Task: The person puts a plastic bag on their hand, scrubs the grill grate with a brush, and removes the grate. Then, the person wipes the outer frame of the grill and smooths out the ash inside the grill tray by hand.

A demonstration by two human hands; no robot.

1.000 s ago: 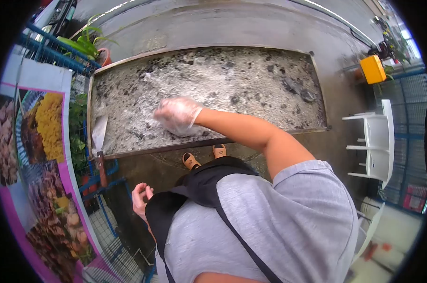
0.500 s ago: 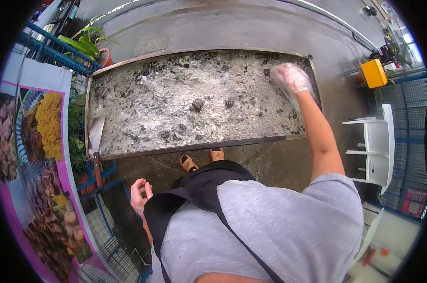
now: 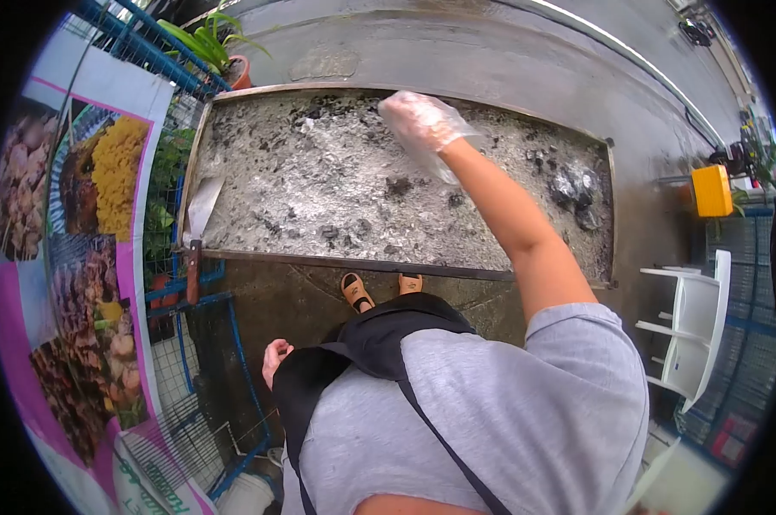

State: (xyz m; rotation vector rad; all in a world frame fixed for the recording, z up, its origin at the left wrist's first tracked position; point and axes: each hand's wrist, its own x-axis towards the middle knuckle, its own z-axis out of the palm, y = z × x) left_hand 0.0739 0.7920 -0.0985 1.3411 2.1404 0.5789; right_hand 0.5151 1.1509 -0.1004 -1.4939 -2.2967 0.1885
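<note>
My right hand [image 3: 418, 120], in a clear plastic glove, hovers low over the far middle of a long metal charcoal grill [image 3: 353, 256]. Its fingers are drawn together, and whatever they hold is hidden. Pale ash [image 3: 298, 202] fills the grill, with dark bits of charcoal [image 3: 398, 186] scattered through it. Larger black lumps [image 3: 583, 199] are gathered at its right end. My bare left hand [image 3: 276, 359] hangs by my left hip, loosely bent and partly covered by the apron, with nothing visible in it.
A wide metal blade [image 3: 203, 206] with a wooden handle rests on the grill's left corner. A food banner [image 3: 96, 232] and blue wire fence stand at left. A potted plant [image 3: 238, 72] is behind; a white chair [image 3: 697, 322] and yellow container [image 3: 711, 190] are at right.
My right hand has swept left from the grill's right end to its far middle. The lumps at the right end now show. My view has shifted slightly, and my left hand is less visible.
</note>
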